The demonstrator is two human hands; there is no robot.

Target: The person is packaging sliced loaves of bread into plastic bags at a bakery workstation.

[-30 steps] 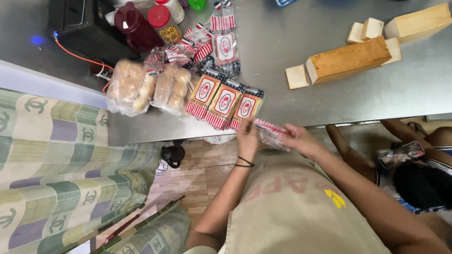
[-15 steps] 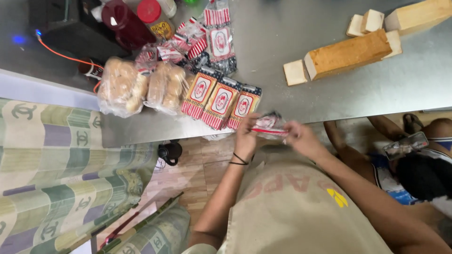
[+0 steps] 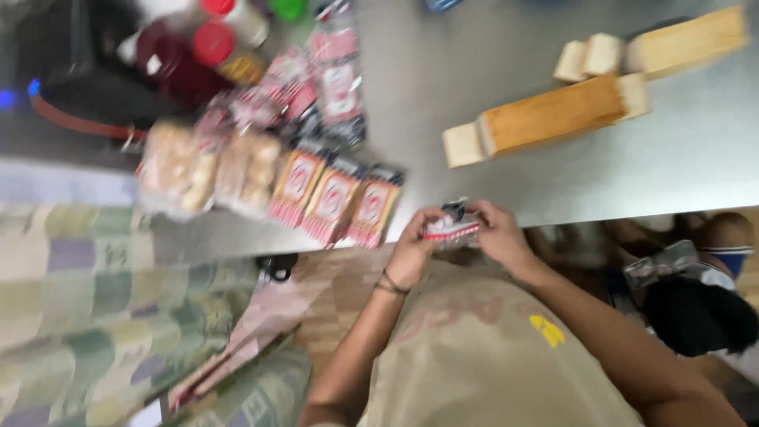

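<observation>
Red-and-white, crinkly clear plastic snack packet [image 3: 452,229] sits just below the middle of the frame at the near edge of the grey steel counter [image 3: 506,71], pinched between both hands: the left hand [image 3: 413,251] closes on its left end and the right hand [image 3: 496,236] on its right end. Left of them lie three red-and-white flat packets [image 3: 336,199] in a row, bagged pale buns [image 3: 204,168] further left, and long wooden blocks [image 3: 553,117] at upper right.

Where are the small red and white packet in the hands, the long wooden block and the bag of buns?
small packet [image 3: 452,229], head view, its red middle band.
long wooden block [image 3: 553,119], head view, middle of its top face.
bag of buns [image 3: 178,166], head view, middle of the clear bag.
</observation>
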